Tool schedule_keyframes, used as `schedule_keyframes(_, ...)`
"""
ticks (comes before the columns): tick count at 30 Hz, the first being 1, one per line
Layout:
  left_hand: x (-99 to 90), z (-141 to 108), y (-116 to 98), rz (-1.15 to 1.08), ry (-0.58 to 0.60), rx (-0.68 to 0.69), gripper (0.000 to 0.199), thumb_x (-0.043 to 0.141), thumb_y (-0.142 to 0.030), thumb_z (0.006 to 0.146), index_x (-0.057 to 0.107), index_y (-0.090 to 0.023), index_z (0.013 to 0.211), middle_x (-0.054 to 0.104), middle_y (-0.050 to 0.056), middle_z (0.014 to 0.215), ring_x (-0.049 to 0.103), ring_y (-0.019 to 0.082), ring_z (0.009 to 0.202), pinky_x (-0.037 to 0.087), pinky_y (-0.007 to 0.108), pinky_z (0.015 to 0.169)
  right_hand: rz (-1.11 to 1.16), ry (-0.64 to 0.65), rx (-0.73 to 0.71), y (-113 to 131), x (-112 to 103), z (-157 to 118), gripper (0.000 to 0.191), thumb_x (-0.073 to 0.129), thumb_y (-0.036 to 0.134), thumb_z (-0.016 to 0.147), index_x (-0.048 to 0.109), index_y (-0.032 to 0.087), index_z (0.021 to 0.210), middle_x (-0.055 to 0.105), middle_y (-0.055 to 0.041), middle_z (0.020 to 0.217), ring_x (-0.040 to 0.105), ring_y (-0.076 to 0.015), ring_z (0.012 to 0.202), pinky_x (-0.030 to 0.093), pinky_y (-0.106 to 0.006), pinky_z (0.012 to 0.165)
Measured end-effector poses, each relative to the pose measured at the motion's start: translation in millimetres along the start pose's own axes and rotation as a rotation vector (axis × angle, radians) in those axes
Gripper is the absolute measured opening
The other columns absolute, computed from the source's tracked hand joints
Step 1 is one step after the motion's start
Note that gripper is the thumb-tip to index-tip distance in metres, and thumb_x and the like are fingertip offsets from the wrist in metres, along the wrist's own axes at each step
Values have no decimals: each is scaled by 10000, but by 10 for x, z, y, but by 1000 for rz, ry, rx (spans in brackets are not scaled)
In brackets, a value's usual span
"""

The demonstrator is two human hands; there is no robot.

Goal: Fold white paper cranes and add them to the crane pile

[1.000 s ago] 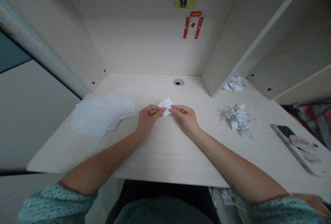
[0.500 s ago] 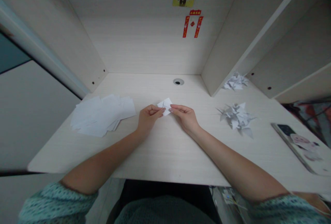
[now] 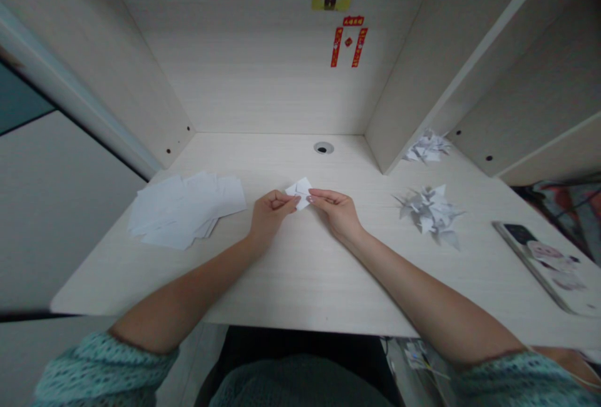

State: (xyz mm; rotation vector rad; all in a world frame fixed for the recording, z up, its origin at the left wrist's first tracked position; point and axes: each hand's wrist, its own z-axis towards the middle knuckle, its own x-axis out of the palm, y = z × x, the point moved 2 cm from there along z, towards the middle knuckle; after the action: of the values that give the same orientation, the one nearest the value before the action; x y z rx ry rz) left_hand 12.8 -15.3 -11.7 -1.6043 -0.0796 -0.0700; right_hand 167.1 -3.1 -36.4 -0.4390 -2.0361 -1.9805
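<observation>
A small folded white paper (image 3: 303, 186) with crease lines is held between both hands over the middle of the desk. My left hand (image 3: 271, 213) pinches its left side between thumb and fingers. On its right side, my right hand (image 3: 339, 211) grips the edge in the same way. The fingertips cover parts of the paper. Left of my left hand lies a spread stack of white paper sheets (image 3: 183, 206). To the right of my right hand sits a pile of pointed folded paper pieces (image 3: 432, 213).
A second heap of folded paper (image 3: 427, 146) lies behind the upright divider (image 3: 399, 113). A phone (image 3: 547, 263) rests on the desk (image 3: 300, 282) at the right. A round cable hole (image 3: 323, 148) is near the back panel, which carries red stickers (image 3: 349, 42).
Both hands keep their grip on the paper almost unmoved. Only the whole view has shifted very slightly.
</observation>
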Motion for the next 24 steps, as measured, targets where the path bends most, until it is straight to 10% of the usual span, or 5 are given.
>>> schedule_keyframes(24,18,30,10,-124,37,-17,466,785,-288,608,472,-212,945,705,-23,685,663,125,685,533,284,745,-71,-39,-40,35,-16,-9,277,827,312,538,752,197,779,750,-45,767,651,-158,677,509,-319,727)
